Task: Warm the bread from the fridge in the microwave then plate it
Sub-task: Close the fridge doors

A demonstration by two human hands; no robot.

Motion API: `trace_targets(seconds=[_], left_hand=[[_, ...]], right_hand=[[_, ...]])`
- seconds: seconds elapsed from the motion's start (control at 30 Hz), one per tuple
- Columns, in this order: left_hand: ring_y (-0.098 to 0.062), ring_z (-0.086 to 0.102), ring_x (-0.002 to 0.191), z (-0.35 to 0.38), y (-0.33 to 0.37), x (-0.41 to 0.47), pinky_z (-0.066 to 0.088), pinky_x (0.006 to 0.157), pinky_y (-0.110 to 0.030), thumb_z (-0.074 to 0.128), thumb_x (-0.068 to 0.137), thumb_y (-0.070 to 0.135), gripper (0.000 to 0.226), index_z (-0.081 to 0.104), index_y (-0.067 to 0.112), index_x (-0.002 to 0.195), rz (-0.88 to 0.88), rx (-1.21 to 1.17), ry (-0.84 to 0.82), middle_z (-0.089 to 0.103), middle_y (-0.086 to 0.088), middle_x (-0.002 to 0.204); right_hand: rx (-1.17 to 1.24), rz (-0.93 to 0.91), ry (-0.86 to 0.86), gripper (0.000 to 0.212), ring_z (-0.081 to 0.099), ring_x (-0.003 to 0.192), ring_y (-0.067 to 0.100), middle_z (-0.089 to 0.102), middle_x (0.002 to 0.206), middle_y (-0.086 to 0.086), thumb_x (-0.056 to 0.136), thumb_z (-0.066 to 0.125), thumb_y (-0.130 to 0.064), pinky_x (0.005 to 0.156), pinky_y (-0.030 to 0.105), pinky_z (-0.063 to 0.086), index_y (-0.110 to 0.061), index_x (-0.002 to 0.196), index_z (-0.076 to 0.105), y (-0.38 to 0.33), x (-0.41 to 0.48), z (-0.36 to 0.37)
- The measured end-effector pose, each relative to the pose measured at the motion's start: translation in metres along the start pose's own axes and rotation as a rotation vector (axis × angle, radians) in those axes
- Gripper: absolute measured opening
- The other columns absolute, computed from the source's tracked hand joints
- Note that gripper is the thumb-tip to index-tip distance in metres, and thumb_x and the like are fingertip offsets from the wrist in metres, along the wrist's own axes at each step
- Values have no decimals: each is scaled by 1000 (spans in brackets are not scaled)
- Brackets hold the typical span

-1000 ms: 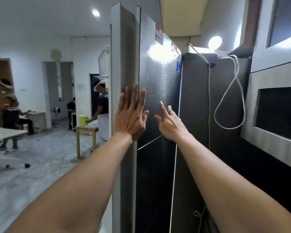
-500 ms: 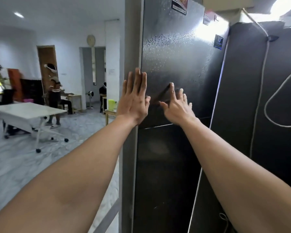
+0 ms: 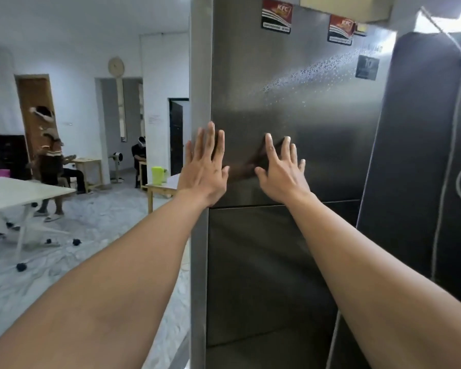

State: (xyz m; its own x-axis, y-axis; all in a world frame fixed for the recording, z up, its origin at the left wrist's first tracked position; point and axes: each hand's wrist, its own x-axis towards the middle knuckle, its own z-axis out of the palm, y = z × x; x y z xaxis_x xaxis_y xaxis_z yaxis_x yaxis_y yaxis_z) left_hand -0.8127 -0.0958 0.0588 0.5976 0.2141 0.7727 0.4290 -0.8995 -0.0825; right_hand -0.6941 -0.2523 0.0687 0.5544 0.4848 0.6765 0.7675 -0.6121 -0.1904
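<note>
Fridge is right in front, doors shut. L hand lies flat on the left edge of the top door, fingers straight & a bit apart. R hand is flat on that door just beside it, fingers spread. Both are just above the lower door.

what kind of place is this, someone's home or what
Probably a shared office or workroom with a kitchen corner, not a home: a tall steel fridge stands beside an open room with a white table on castors and people seated at small wooden tables.
</note>
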Motion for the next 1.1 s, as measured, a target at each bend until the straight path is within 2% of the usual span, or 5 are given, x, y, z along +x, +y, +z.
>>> trace_targets(seconds=[0.2,0.43,0.7,0.9,1.1], left_hand=[[-33,-25,149,53,-27,49,-4,123,-52,29,104,47,76,-20,20,155,67,-88,-25,-41,-11,154],[-33,-22,150,119,-50,96,-2,122,-56,25,104,50,73,-15,22,157,83,-177,-50,-31,-13,160],[-32,-23,149,172,-61,152,-3,122,-56,20,103,52,68,-15,29,157,92,-277,-96,-31,-13,160],[-34,-23,149,207,-58,193,-3,121,-58,17,102,55,68,-18,31,156,123,-316,-46,-28,-15,161],[-33,-30,146,257,-47,224,-7,121,-57,14,101,60,73,-27,29,153,143,-370,22,-36,-14,158]], right_hand=[[-110,83,30,82,-10,152,38,-13,165,20,100,47,-40,119,64,5,-30,159,-10,-1,46,28],[-259,117,42,83,-14,151,41,-15,163,23,99,47,-38,118,67,5,-27,159,-9,7,89,76],[-413,126,217,77,-9,151,43,-8,164,24,98,42,-41,114,72,3,-21,161,2,21,138,125],[-456,163,271,74,-15,150,41,-14,164,23,101,34,-44,114,72,-1,-23,160,-5,30,177,140],[-508,200,324,75,-14,152,39,-15,164,20,99,35,-47,114,71,-1,-27,160,-4,50,201,162]])
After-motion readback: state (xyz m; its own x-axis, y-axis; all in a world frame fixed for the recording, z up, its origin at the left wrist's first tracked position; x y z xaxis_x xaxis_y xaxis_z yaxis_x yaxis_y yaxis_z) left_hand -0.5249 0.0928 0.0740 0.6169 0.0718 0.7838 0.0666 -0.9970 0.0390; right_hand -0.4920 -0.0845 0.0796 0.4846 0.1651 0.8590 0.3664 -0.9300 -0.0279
